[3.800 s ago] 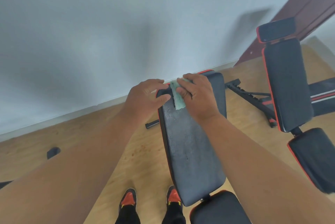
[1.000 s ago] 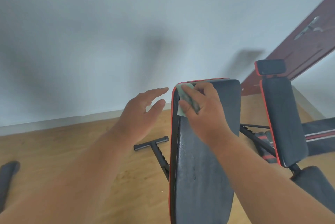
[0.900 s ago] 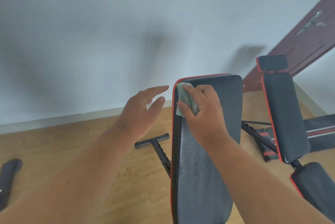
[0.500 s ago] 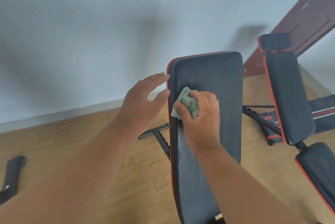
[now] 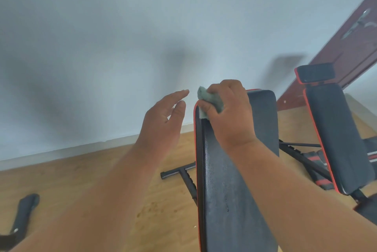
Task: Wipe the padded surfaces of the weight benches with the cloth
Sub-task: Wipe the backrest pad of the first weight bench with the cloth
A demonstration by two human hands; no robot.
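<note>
A black padded bench back with red piping (image 5: 230, 186) rises steeply in front of me. My right hand (image 5: 230, 113) grips a crumpled pale green cloth (image 5: 210, 99) and presses it on the pad's top left corner. My left hand (image 5: 163, 121) hovers just left of the pad with its fingers spread, holding nothing and not touching the bench. A second black bench (image 5: 336, 139) with a small headrest pad (image 5: 315, 73) stands to the right.
The near bench's black T-shaped foot bar (image 5: 177, 172) lies on the wooden floor (image 5: 81, 180). A dark object (image 5: 24, 211) lies at the lower left. A white wall (image 5: 122, 37) is close behind, and a dark red door (image 5: 350, 47) stands at the right.
My right hand has slid the cloth from lower on the pad up to its top left corner. My left hand stays open beside the bench.
</note>
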